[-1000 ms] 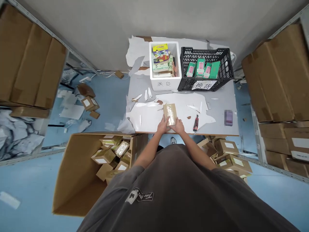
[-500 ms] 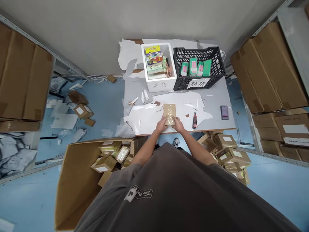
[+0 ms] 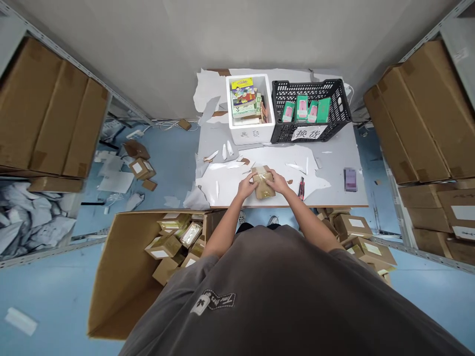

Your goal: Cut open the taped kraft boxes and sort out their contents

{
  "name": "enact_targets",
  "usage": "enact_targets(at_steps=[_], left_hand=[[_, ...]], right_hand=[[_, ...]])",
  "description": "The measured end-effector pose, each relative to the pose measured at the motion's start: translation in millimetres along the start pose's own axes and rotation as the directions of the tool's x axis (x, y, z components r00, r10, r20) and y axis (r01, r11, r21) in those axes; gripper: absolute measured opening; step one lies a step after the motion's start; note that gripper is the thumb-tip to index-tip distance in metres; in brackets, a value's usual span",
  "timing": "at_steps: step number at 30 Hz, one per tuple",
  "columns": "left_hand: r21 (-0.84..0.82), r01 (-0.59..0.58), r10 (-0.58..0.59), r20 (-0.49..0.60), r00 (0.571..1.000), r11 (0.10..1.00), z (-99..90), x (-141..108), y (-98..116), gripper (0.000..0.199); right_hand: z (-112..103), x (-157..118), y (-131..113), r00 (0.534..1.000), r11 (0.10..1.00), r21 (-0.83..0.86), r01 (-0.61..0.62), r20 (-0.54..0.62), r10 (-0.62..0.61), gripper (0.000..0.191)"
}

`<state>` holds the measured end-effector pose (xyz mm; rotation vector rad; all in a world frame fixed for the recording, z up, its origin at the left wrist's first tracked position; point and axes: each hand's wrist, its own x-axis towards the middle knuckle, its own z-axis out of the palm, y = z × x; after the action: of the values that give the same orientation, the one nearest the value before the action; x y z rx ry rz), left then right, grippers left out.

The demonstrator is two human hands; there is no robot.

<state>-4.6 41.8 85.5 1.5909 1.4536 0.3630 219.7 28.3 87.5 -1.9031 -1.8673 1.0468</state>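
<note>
Taped carton [image 3: 264, 190] near the front edge of the table [image 3: 339, 155]
Left hand [image 3: 246, 188] and right hand [image 3: 278, 183] clamp its sides.

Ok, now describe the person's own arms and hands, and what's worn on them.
The left hand and right hand are gloveless, and no watch or bracelet shows; rings would be too small to make out. The forearms are bare below short grey sleeves. They match the shirt, which bears a pale patch with a dark leaf beside a dark strip of pale lettering.
</note>
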Motion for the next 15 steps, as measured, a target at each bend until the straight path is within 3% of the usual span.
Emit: enact_targets(at_steps=[5, 9, 12, 15], left_hand=[[0.015, -0.044, 0.043, 0.052, 0.998, 0.999, -6.9, 24, 2, 0.058], [0.090, -0.036, 0.027, 0.093, 0.995, 0.995, -16.3, 82, 12, 0.054], [0.165, 0.035, -0.058, 0.137, 0.989, 0.986, -19.2, 124, 22, 0.056], [0.216, 0.071, -0.111, 0.178, 0.978, 0.974, -18.5, 146, 28, 0.058]], right_hand=[[-6, 16, 6, 0.999, 0.999, -0.022, -0.029, 0.021, 0.029, 0.060], [-21, 67, -1, 0.988, 0.987, -0.077, -0.140, 0.052, 0.144, 0.056], [-28, 108, -13, 0.965, 0.966, -0.091, -0.241, 0.086, 0.248, 0.054], [-27, 132, -22, 0.944, 0.947, -0.111, -0.301, 0.104, 0.312, 0.057]])
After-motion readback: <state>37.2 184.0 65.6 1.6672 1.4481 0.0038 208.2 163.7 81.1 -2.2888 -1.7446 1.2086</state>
